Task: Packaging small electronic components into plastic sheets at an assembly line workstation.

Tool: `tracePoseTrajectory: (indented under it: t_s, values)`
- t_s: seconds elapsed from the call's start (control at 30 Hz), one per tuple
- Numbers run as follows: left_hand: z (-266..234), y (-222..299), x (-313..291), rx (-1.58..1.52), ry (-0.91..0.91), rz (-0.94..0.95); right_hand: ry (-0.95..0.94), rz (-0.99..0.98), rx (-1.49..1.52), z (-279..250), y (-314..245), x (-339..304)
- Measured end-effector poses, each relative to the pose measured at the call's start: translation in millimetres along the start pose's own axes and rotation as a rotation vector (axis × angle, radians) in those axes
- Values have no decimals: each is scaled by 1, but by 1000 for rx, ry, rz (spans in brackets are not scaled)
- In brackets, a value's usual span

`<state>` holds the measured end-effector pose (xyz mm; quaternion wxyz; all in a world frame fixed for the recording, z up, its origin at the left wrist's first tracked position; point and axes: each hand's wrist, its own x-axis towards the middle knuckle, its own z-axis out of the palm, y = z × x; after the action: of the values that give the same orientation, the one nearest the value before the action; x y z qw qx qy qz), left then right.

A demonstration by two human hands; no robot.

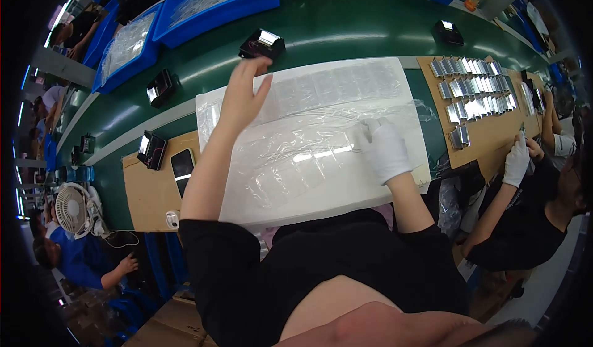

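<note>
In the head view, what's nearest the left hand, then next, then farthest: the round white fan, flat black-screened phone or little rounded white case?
From the left hand:
1. Phone: lower left, on flat brown cardboard.
2. Case: lower, near the cardboard's bottom edge.
3. Fan: far left, past the cardboard.

Blue bin point(222, 15) cropped (above), contact between left hand point(243, 97) and black box point(253, 45) unclear

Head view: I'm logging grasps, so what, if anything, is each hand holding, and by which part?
It cannot be told: the bare left hand overlaps the black box, the gloved right hand the clear film, but neither shows a definite grip.
</note>
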<state>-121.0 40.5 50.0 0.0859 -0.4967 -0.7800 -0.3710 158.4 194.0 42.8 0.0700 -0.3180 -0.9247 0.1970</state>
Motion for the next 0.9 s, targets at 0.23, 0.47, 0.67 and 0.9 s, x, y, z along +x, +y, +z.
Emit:
tracePoseTrajectory:
  t_s: [0.23,0.47,0.67,0.9]
  values:
    - [-8,22,-121,-10,-297,-191,151,-172,-253,27,1,-5]
    - [1,12,-135,90,-259,-96,9,-151,-427,40,-4,1]
    - [-1,12,-135,140,-274,-94,-37,-316,-395,19,15,4]
    - [-3,12,-137,215,-297,-112,-117,-227,-33,-27,63,5]
